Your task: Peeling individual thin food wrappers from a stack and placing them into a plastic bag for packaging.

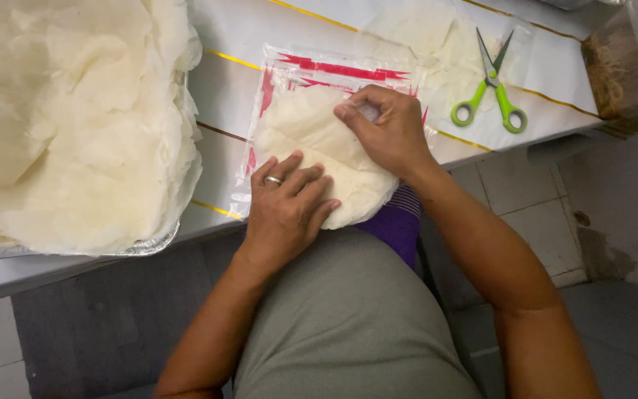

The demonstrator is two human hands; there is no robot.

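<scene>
Nearest, a grey-clad lap and a purple cloth, over dark floor and pale tiles on the right. Just beyond, left hand with a ring, spread flat and pressing down on the near edge of a clear plastic bag with red print, filled with pale thin wafers. Right hand slightly farther, fingers curled and pinching the bag's film over the wafers. Bag lying at the near edge of a white table crossed by yellow and brown stripes, overhanging the lap a little. To the left, a foil tray heaped with more pale sheets. Farther right, green-handled scissors, blades apart, resting on another clear bag. At the far right corner, a container of brown strands, partly cut off.
</scene>
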